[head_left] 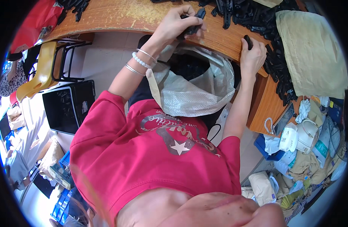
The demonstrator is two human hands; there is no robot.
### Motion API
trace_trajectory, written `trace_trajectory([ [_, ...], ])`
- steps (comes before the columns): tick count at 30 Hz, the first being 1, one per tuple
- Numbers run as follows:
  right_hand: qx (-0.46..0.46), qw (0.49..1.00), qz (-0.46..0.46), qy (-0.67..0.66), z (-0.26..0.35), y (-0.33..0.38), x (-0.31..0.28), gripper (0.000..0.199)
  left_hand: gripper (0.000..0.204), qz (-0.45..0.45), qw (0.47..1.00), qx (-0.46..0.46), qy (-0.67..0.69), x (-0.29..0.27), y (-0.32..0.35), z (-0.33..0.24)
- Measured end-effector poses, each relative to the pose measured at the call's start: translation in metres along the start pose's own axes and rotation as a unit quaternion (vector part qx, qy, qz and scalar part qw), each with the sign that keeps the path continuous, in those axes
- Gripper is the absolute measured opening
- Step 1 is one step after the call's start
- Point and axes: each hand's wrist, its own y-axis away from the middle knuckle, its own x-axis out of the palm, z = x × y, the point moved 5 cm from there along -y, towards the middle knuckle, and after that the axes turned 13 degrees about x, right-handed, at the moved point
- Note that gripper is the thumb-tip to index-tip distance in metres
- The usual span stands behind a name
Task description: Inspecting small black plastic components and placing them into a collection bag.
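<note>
Over the front edge of the wooden table (117,17), my left hand (179,24) is closed around a black plastic part (195,22), perhaps more than one. Its fingers partly cover what it grips. My right hand (253,56) rests at the table's edge on the right, with a small black plastic piece (248,42) between thumb and fingers. Below the table edge, between my arms, a white woven sack (193,94) hangs open. Dark things lie inside it, too shadowed to make out.
Black plastic parts (227,15) lie heaped at the back and down the right side of the table. A tan paper bag (312,53) lies beside them. At left stand a yellow chair (47,68) and a black box (62,109). A white handbag (306,134) sits among bags at right.
</note>
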Motion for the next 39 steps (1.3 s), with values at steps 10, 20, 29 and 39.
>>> trace_trajectory([
  [10, 0.104, 0.929, 0.117, -0.335, 0.002, 0.014, -0.014, 0.021, 0.025, 0.003, 0.880, -0.181, 0.439, 0.039, 0.013, 0.000],
  [20, 0.102, 0.844, 0.259, -0.459, 0.044, 0.047, -0.043, 0.031, 0.034, 0.006, 0.919, -0.219, 0.327, 0.040, 0.017, -0.006],
  [29, 0.154, 0.760, 0.210, -0.596, 0.041, 0.056, -0.035, 0.019, 0.029, 0.071, 0.962, -0.182, 0.193, 0.037, 0.012, -0.031],
  [39, 0.178, 0.744, 0.128, -0.632, 0.048, 0.064, -0.034, 0.024, 0.033, 0.144, 0.988, 0.023, -0.047, 0.046, 0.016, -0.075],
])
